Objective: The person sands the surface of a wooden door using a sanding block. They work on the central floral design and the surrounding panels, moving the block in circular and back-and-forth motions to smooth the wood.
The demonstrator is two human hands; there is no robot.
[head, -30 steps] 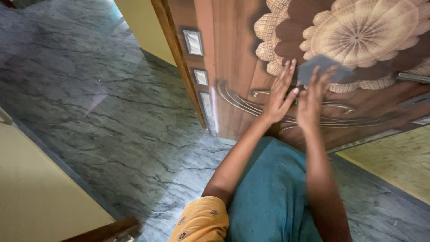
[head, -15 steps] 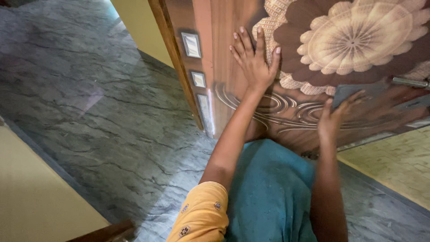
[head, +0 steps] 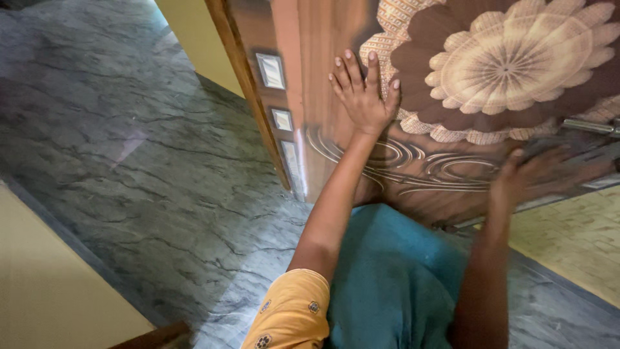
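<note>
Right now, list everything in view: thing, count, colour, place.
door: one, brown wood with a large cream flower pattern and swirl carving, top right, edge toward the camera
metal plates: three, silver, down the door's edge
metal handle: one, silver, far right on the door, partly cut off
floor: grey marbled stone, left and centre
wall: pale yellow, bottom left; another stretch top centre
tiled floor: yellowish, lower right past the door
sleeve: orange, patterned, bottom centre
teal garment: bottom centre
left hand: flat on the door, fingers spread
right hand: blurred, at the door below the handle
</note>
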